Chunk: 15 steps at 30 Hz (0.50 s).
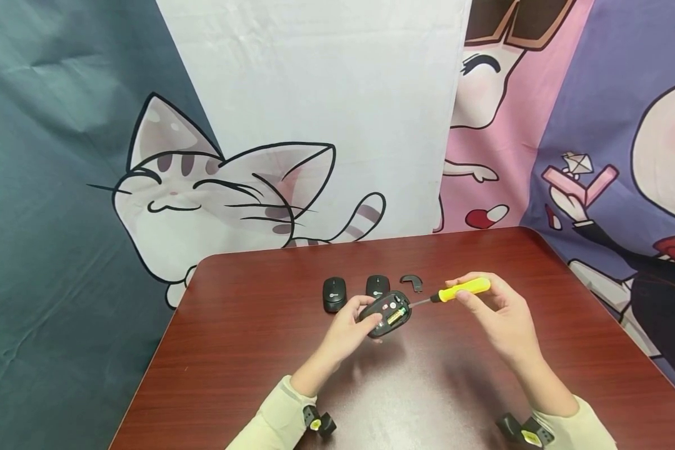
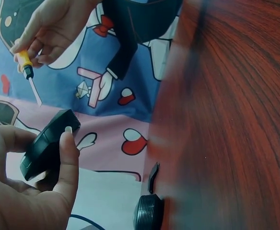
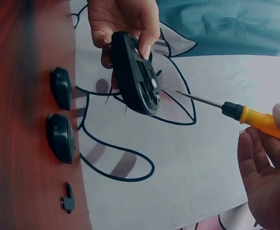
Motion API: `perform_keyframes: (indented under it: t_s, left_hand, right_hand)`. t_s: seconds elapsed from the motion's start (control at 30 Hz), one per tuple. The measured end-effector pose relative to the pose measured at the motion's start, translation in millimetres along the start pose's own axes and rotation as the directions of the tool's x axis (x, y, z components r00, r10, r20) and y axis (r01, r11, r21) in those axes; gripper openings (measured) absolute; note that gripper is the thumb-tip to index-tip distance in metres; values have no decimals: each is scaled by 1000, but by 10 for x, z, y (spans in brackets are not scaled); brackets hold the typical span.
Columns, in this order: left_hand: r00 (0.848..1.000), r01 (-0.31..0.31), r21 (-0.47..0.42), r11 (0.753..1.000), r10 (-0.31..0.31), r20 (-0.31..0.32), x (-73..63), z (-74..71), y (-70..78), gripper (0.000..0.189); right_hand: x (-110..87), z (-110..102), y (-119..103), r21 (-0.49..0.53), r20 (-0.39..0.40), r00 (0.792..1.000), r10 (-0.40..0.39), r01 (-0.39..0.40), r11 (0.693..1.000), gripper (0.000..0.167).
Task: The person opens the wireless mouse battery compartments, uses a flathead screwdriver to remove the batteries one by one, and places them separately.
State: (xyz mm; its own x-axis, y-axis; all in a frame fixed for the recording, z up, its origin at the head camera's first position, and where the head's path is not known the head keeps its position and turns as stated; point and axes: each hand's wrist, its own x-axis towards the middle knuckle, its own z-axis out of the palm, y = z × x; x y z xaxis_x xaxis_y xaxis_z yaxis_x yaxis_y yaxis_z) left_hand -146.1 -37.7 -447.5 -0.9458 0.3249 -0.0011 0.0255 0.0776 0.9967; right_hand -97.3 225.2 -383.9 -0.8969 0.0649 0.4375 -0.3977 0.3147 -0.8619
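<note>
My left hand (image 1: 345,330) grips a black computer mouse (image 1: 381,312) above the table, its underside turned up. In that underside an open compartment shows a yellow-green battery (image 1: 396,316). With thumb and fingers, my right hand (image 1: 509,315) holds a screwdriver (image 1: 462,290) by its yellow handle, the metal shaft pointing left at the mouse. In the right wrist view the screwdriver tip (image 3: 178,92) stands apart from the mouse (image 3: 130,76). The left wrist view shows the thumb and fingers around the sides of the mouse (image 2: 49,143).
Two more black mice, one at the left (image 1: 334,294) and one partly behind the held mouse (image 1: 377,285), sit on the reddish-brown table (image 1: 247,350). A small curved black cover (image 1: 412,282) lies to their right. A cartoon-printed cloth (image 1: 315,75) hangs behind the table.
</note>
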Motion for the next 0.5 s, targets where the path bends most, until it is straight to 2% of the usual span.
perform_keyframes:
  t_s: [0.13,0.37,0.5]
  left_hand:
    - [1000,-3,-17,1000,3,3,7,-17,8,42]
    - [999,-12,136,991,17,-36,16,-53,6,44]
    - [999,-8,148,989,13,-33,23,-67,7,45]
  right_hand:
    - [-16,8,-15,-10,-11,999,-35,35,999,23]
    - [-64,36,-43,18,-42,996,-76,77,997,29]
    - [-76,50,-30,-7,-39,992,-117,117,993,30]
